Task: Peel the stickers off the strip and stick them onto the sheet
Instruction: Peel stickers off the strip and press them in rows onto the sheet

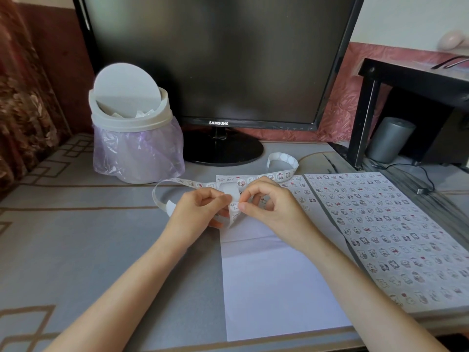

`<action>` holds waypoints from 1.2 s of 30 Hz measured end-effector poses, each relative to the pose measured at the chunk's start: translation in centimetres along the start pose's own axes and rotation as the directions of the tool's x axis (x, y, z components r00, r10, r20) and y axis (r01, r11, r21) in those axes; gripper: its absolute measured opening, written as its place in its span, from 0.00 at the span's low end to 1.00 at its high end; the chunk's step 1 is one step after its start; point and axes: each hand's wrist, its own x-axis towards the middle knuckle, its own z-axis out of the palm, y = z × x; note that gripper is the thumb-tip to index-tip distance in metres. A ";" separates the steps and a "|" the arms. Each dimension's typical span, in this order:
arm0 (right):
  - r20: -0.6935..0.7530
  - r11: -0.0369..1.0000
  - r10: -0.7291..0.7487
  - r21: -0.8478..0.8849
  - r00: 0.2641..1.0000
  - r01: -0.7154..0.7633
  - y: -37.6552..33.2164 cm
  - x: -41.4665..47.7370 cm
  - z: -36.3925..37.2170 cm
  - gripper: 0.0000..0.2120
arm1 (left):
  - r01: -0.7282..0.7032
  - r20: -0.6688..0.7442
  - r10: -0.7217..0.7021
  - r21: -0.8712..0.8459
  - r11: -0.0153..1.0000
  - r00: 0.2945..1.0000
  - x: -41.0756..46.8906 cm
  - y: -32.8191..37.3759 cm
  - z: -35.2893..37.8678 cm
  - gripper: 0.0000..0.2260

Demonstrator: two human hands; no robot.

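Brightness: soft, even daylight across the grey patterned tabletop (76, 237).
Source: strongest on the pale wall (406, 16) at upper right.
Shadows: a faint, soft-edged one under the right hand (274, 212) on the white paper sheet (279, 280).
Glare: a dull grey sheen on the glossy black monitor screen (215, 59).
Distortion: wide-angle bending tilts the screen's sides and the black shelf frame (365, 110) outward.
Focus: the pink rounded object (451, 40) at top right is blurred; the brown patterned fabric (22, 97) at left is soft.

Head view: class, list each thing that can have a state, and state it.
sticker strip, looped, pinched in both hands.
left hand, gripping the strip.
right hand, pinching the strip.
front sheet, mostly blank, stickers along top.
right sheet, covered in stickers.
bin lid, tilted open.
monitor, screen dark.
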 end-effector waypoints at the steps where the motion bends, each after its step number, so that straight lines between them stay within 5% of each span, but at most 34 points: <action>1: 0.004 1.000 0.008 0.015 1.000 -0.008 -0.2 0.0 -0.2 0.04 | 0.004 -0.006 -0.004 0.004 1.000 1.000 0.0 0.0 0.0 0.06; 8: -0.096 0.969 0.224 0.130 0.970 -0.211 -0.9 0.2 -4.1 0.04 | 0.004 -0.003 -0.004 0.093 0.996 1.000 0.1 -0.4 -0.1 0.08; 15: -0.317 0.873 0.482 0.087 0.817 -0.481 3.4 -0.8 -9.2 0.04 | -0.027 0.003 0.026 0.227 0.974 1.000 -0.1 -0.5 0.0 0.09; 20: -0.395 0.831 0.519 0.026 0.758 -0.555 5.4 -1.7 -10.5 0.02 | -0.036 0.016 0.033 0.248 0.968 0.999 0.0 -0.6 0.0 0.10; 36: -0.359 0.836 0.498 -0.043 0.789 -0.547 5.5 -1.7 -10.2 0.03 | -0.051 0.020 0.047 0.237 0.970 0.999 0.1 -0.8 0.0 0.10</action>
